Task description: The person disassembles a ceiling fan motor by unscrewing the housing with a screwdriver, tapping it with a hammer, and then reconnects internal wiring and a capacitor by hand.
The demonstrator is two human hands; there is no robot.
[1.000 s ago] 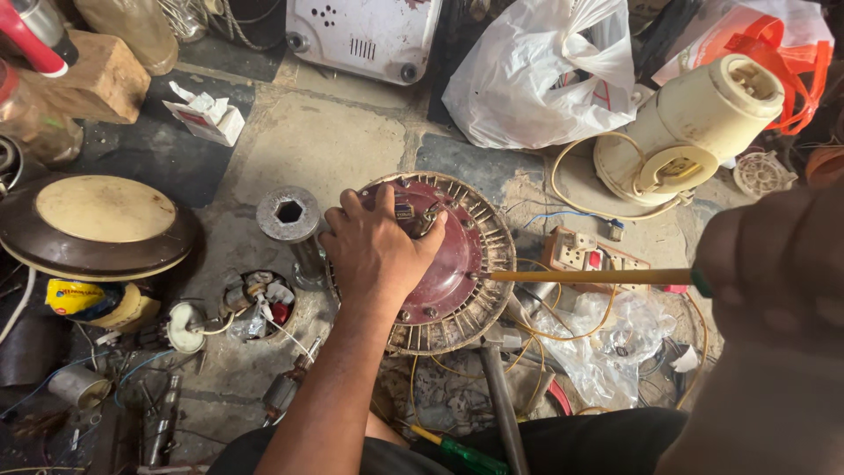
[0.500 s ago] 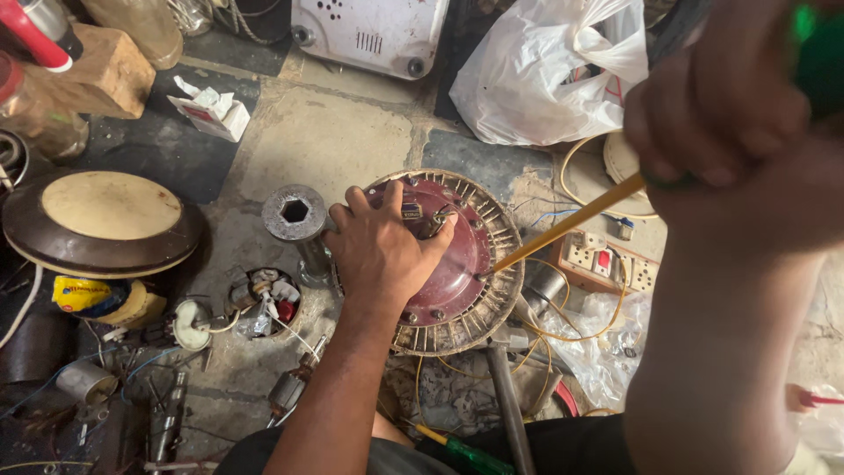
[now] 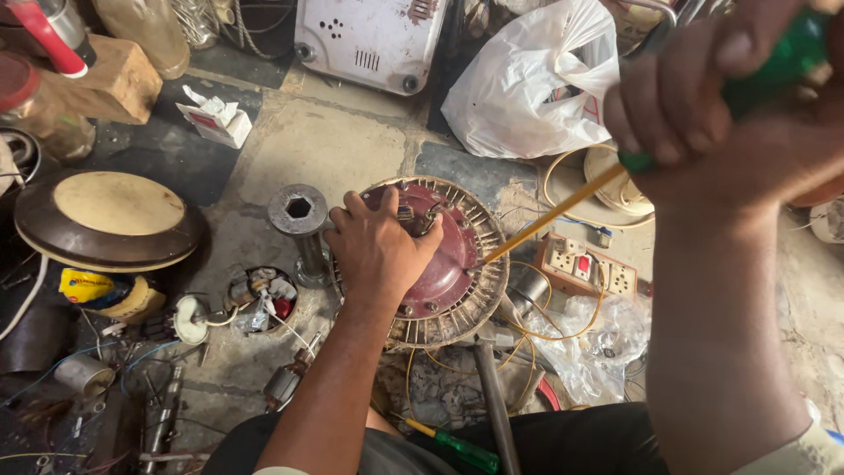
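The fan motor (image 3: 440, 264), a round maroon housing ringed with metal fins, lies flat on the floor at the centre of the view, just in front of the person's knees. Its cover is still seated, with screws showing along the near rim, so the opening looks barely begun: the judgement is that prying is under way and the halves have yet to part.

The left hand (image 3: 378, 251) lies flat on the motor's left half, fingers spread and pressing down to steady it. The right hand (image 3: 703, 97), raised above and to the right of the motor and close to the camera, is closed in a fist around the green handle of a screwdriver (image 3: 563, 215), whose yellow shaft slants down to meet the motor's right edge at the fins.

Just left of the motor stands a short metal cylinder (image 3: 299, 215) with a hexagonal hole, close to the left wrist. To the motor's right a socket board (image 3: 585, 264) and loose yellow wire lie near the screwdriver tip, leaving little room there. A crumpled clear bag (image 3: 598, 352) sits at the lower right. Behind the motor the bare floor (image 3: 334, 141) gives the widest open room. Farther left rests a brown dish (image 3: 105, 220); behind and to the right, a white plastic bag (image 3: 527, 79).
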